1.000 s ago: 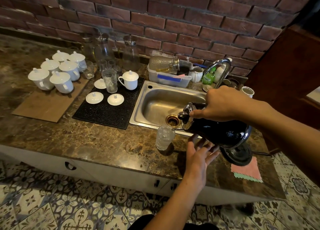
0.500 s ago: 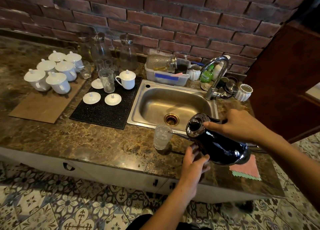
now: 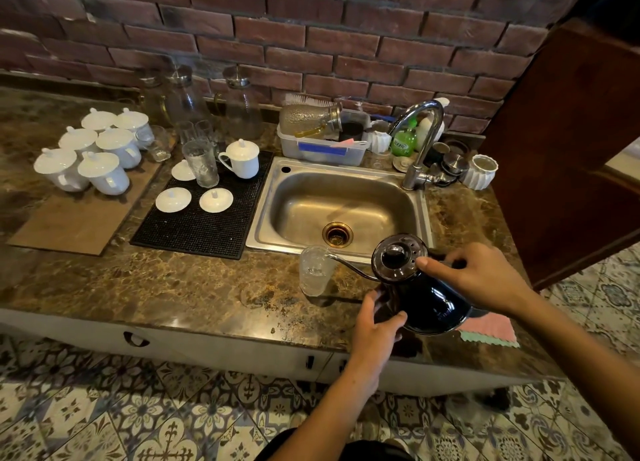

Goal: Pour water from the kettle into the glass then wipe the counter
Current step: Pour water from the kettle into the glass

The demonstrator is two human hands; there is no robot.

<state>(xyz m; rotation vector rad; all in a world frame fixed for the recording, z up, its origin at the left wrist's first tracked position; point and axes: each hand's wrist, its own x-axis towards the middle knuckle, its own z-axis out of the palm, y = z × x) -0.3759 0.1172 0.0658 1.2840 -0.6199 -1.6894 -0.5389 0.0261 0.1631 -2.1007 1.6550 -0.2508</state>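
My right hand (image 3: 479, 280) is wrapped around the handle of the black kettle (image 3: 424, 301), thumb pressed along the rim of the lid, so that grip is closed on the kettle. My left hand (image 3: 379, 325) cups the kettle's lower side from the near edge, fingers curled against the body, steadying it rather than carrying it alone. The kettle sits right of centre in the lower half of the frame, tilted toward the left, its thin curved spout reaching to the rim of the glass (image 3: 316, 270).

The glass stands upright on the bench (image 3: 156, 287), just in front of the sink (image 3: 341, 206), a little below the middle of the frame. It looks partly filled, though I cannot tell how far.

At the lower right, half hidden behind the kettle, a pink and green cloth (image 3: 491, 332) lies flat on the bench. Left of the sink a black mat (image 3: 204, 228) carries loose white lids, a lidded cup and another tumbler. White lidded cups (image 3: 93, 152) crowd the upper left, with glass carafes behind them against the brick wall (image 3: 311, 27).
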